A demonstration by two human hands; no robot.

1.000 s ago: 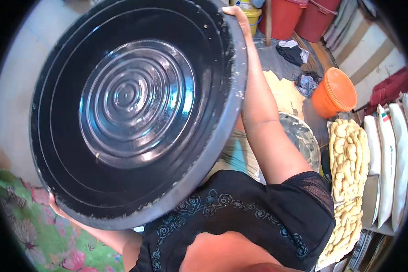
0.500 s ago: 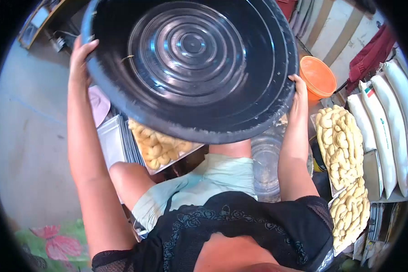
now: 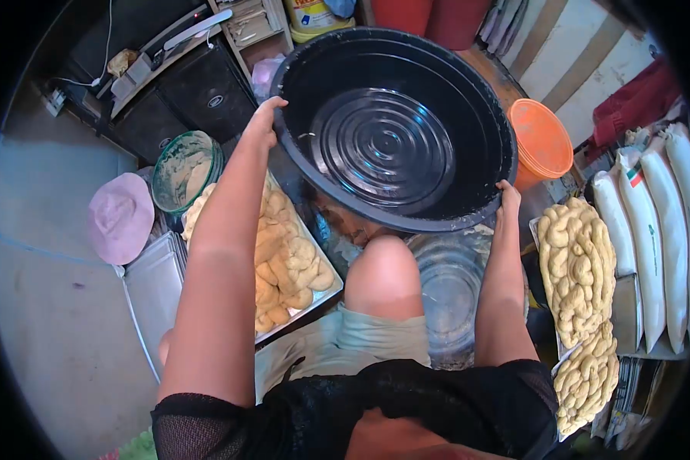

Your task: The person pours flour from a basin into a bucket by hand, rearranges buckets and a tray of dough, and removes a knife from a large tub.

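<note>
A large round black plastic basin [image 3: 387,142] is held up in front of me, tilted so its ringed inside faces me. My left hand [image 3: 265,121] grips its rim on the left, thumb over the edge and the other fingers mostly hidden. On the lower right rim, my right hand [image 3: 507,205] is closed, with fingertips over the edge. Only small pale bits show inside the basin. Below its left side, a tray of braided dough [image 3: 287,257] lies near my knee. A clear round lid or basin [image 3: 450,295] rests below its right side.
An orange bucket [image 3: 540,138] stands right of the basin. Trays of braided dough [image 3: 576,268] and white sacks [image 3: 655,222] line the right side. At left are a green tub [image 3: 185,172], a pink hat [image 3: 121,218] and stacked metal trays [image 3: 157,280].
The basin has moved away from me and to the right, held in both hands. More of the dough tray, the green tub and the back shelves now shows.
</note>
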